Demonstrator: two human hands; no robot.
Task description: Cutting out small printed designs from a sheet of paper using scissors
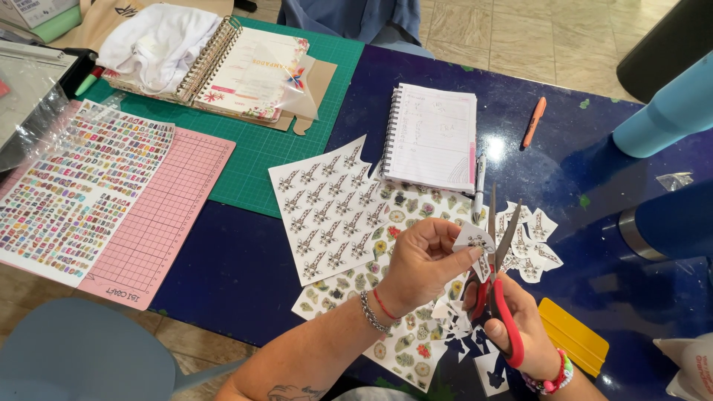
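My left hand (423, 260) pinches a small white paper cutout (472, 239) with a printed figure on it. My right hand (520, 319) grips red-handled scissors (499, 245), whose blades stand open on either side of the cutout. Under my hands lie a sheet of giraffe-like stickers (327, 208), a sheet of flower stickers (386, 327), several cut-out pieces (531, 245) and white scraps (460, 319). All this rests on a dark blue table (238, 275).
A spiral notebook (434, 137) with a pen (479, 186) beside it lies beyond my hands. An orange marker (533, 121) and light blue bottle (661, 115) are at right, a yellow scraper (575, 334) near my right wrist. Green mat (260, 148), pink mat (160, 223), letter sticker sheet (70, 186) and planner (245, 70) sit left.
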